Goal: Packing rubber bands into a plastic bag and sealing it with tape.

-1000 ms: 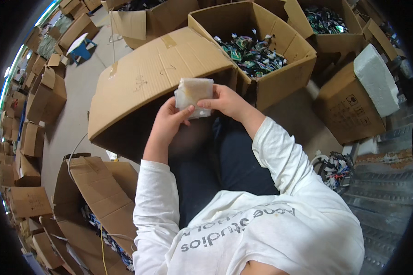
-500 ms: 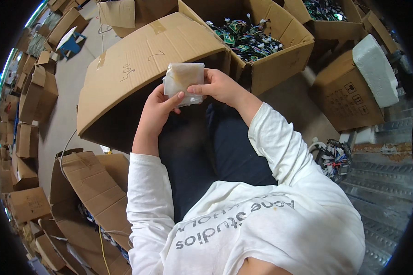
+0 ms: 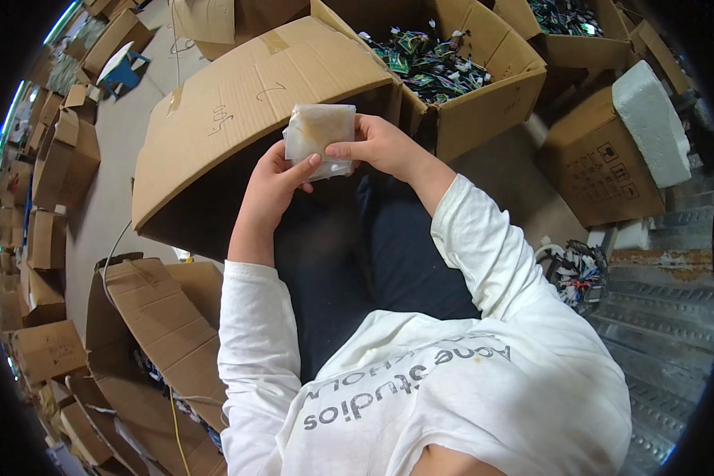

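Note:
Between my two hands is a small, flat, whitish translucent plastic packet with a yellowish tint in its middle. My left hand grips its lower left corner, thumb on top. From the other side my right hand pinches the right edge, its thumb lying across the packet's face. What the packet contains cannot be made out. Just beyond it stands a big cardboard box, its near side dark and in shadow.
An open carton of green circuit boards and wires stands beyond my right hand. To the right are a carton with a white foam block and a wire bundle. An opened carton sits at lower left; a blue stool stands far left.
The packet is tilted slightly differently and sits a little higher, its face catching the light more. Both hands keep their hold on it.

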The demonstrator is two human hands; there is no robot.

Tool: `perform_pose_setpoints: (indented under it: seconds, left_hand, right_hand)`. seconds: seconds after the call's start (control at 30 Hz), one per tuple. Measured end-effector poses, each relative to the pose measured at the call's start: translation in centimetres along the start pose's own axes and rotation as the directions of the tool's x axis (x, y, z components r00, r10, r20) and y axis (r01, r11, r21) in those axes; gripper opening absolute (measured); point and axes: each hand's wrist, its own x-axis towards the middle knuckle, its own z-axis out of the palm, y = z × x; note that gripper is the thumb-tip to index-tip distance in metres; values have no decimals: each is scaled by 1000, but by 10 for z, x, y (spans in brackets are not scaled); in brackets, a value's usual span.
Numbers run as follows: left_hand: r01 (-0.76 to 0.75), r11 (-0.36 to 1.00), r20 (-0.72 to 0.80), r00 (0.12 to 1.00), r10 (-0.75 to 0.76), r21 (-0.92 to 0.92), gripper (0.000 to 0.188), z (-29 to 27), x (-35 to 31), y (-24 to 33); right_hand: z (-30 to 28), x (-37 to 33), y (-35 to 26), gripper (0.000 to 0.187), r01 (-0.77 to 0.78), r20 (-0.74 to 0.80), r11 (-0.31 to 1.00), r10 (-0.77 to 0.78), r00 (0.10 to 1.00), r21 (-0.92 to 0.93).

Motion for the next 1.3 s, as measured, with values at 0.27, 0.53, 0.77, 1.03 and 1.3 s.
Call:
perform_pose_setpoints:
  seconds: [0.27, 0.53, 0.77, 1.03, 1.3]
  left_hand:
    - [-2, 1000, 9, 1000, 2, 15, 47, -1, 0, -1]
    - [1, 1000, -7, 1000, -1, 4, 48, 0, 0, -1]
    - [17, 1000, -5, 1000, -17, 3, 50, -2, 1, -5]
    - [10, 1000, -3, 1000, -10, 4, 49, -1, 0, -3]
    - [-35, 999, 12, 999, 35, 2, 40, -6, 0, 4]
  right_hand:
    - [0, 0, 1, 48, -33, 19, 999, 32, 999, 12]
    - [0, 0, 1, 50, -37, 9, 999, 37, 999, -3]
    - [1, -2, -1, 51, -55, -9, 998, 55, 998, -23]
    - [1, -1, -2, 49, -60, -2, 998, 60, 998, -19]
    - [3, 2, -9, 47, -9, 32, 1000, 8, 999, 10]
